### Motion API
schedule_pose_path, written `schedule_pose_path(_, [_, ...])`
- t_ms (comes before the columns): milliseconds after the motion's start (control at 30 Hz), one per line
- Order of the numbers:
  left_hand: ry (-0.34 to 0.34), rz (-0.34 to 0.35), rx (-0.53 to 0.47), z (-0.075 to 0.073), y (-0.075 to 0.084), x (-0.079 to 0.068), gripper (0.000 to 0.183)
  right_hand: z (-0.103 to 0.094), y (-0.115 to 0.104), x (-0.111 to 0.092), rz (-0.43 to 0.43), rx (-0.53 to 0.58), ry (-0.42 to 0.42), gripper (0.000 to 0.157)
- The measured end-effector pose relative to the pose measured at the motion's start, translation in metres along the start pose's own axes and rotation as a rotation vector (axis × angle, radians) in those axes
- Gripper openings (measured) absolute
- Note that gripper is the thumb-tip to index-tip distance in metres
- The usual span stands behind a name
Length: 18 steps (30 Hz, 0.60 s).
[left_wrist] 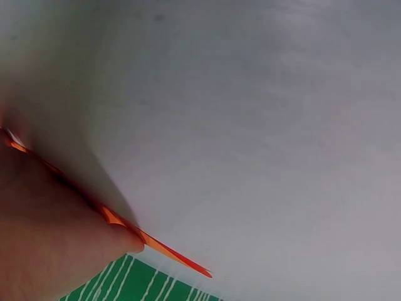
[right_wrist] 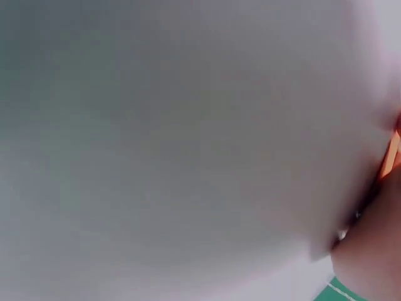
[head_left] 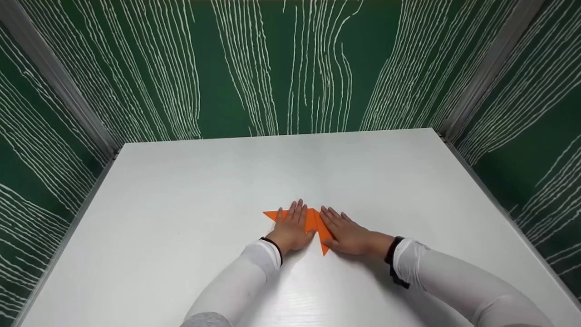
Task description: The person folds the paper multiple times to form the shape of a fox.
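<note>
A folded piece of orange paper [head_left: 311, 220] lies on the white table, with one point toward the left and another toward the front. My left hand [head_left: 292, 227] rests flat on its left part, fingers straight and pointing away from me. On the right part, my right hand [head_left: 347, 232] presses down with straight fingers aimed toward the back left. Both palms hide much of the sheet. In the left wrist view the paper's thin tip [left_wrist: 182, 258] sticks out past the hand. Only a sliver of orange paper [right_wrist: 390, 157] shows in the right wrist view.
The white table [head_left: 181, 190] spreads around both hands. Green walls with white wavy lines [head_left: 313, 68] stand behind it and at both sides, with grey metal posts [head_left: 490, 68] at the corners. A black band [head_left: 396, 261] circles the right wrist.
</note>
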<state>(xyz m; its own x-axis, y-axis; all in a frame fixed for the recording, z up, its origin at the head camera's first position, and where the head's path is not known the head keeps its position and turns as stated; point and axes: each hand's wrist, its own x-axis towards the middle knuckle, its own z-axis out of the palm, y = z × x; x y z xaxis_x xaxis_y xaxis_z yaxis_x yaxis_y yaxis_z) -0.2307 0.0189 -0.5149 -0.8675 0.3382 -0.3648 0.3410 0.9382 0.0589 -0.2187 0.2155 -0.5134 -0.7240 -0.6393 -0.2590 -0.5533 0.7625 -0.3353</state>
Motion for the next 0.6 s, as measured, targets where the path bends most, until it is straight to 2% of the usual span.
schedule_pose_path(100, [0.008,-0.006,-0.003,0.001,-0.003,0.003,0.076,-0.007,-0.001,0.005,0.011,-0.023,-0.03,0.076])
schedule_pose_path(233, [0.013,-0.009,-0.006,0.0,-0.006,0.004,0.076,-0.01,-0.004,0.012,-0.007,-0.102,0.018,0.071])
schedule_pose_path(400, [0.026,-0.002,0.011,-0.005,-0.003,-0.001,0.072,-0.003,-0.007,0.015,-0.019,-0.125,0.109,0.063])
schedule_pose_path(600, [0.039,-0.022,0.029,-0.007,0.002,-0.012,0.072,0.008,-0.004,0.011,-0.001,-0.104,0.128,0.064])
